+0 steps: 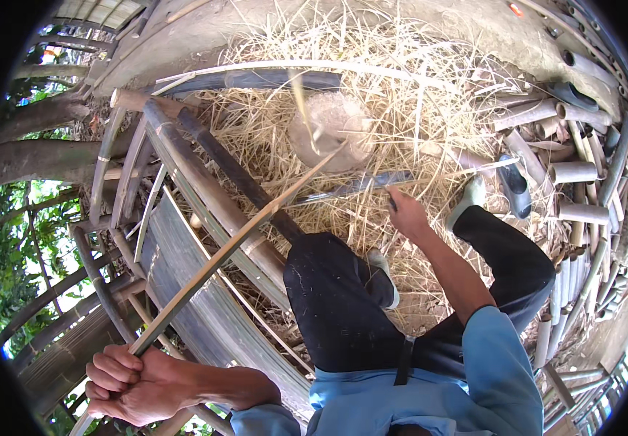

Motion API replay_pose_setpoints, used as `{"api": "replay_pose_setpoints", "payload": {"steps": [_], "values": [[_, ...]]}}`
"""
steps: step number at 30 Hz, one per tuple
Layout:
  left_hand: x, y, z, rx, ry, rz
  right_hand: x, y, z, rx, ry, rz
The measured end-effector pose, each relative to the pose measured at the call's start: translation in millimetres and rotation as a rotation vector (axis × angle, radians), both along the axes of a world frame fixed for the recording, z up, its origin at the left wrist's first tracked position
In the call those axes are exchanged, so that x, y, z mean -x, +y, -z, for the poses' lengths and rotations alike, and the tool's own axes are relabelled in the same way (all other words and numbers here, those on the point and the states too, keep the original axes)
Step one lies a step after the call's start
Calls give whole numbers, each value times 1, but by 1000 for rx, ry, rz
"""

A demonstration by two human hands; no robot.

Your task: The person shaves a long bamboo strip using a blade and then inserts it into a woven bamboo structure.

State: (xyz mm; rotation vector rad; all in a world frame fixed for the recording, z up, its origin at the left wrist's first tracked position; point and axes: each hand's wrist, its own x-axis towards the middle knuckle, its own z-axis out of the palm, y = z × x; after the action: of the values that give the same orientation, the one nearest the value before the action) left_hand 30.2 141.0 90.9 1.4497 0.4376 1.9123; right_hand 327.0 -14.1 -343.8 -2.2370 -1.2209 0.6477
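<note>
My left hand [129, 381], at the lower left, is closed round a long split bamboo strip [219, 254]. The strip runs up and to the right, and its far end lies over a round wooden block [343, 116]. A short, pale, blurred piece [302, 105] shows above the block, near that end. My right hand [407, 212] is closed in front of my knees, to the right of the strip. A small dark tool end [392, 201] sticks out of that fist; the rest of it cannot be made out. Just beyond lies a shiny dark length [357, 185].
Pale shavings [416, 116] cover the ground round the block. A bamboo frame with thick poles [205, 182] and a dark curved panel [183, 276] stands at the left. Cut bamboo tubes [576, 172] pile up at the right, near a dark shoe [514, 187].
</note>
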Motion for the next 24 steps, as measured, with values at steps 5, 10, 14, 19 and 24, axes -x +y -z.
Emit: {"api": "replay_pose_setpoints", "payload": {"steps": [5, 10, 14, 19, 24], "values": [[-17, -3, -6, -9, -88, 299, -11, 7, -13, 204, 63, 30], [-53, -17, -9, -29, -351, 214, 16, 15, -127, -106, 182, -5], [-41, -38, 1, -105, -120, 433, 58, 13, -257, -213, 467, -61], [-52, -56, 12, -96, -152, 204, 88, 4, -336, -515, 274, -215], [-56, -63, 11, -79, -162, 170, 101, 10, -327, -543, 194, -261]]}}
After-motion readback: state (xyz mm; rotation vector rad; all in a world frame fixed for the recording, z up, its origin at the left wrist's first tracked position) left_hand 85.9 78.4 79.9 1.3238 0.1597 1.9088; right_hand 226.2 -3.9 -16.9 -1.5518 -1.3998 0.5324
